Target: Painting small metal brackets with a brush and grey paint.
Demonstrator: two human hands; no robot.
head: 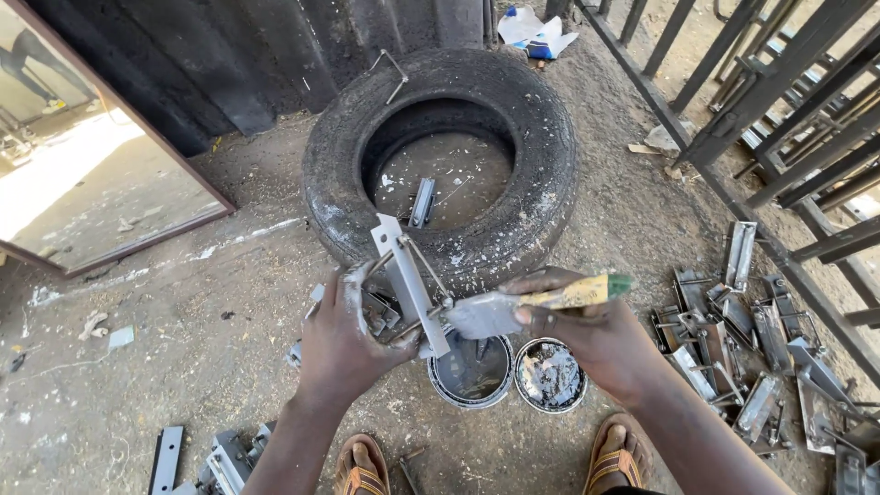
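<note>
Before the tyre, we paint a bracket.
Our left hand grips the bracket; our right hand clasps the brush touching it.

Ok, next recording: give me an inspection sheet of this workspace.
Surface: dirt ground, paint-spattered.
Job's things: metal bracket, grey with wet paint; paintbrush, bristles against it; two open paint tins below.
Clutter: old tyre with one bracket inside; pile of brackets at right; a few more bottom left.
Hands: left hand holds the bracket; right hand holds the paintbrush.
Cables: nothing seen.
Surroundings: framed mirror at left; metal grille at right; dark sheeting behind.
</note>
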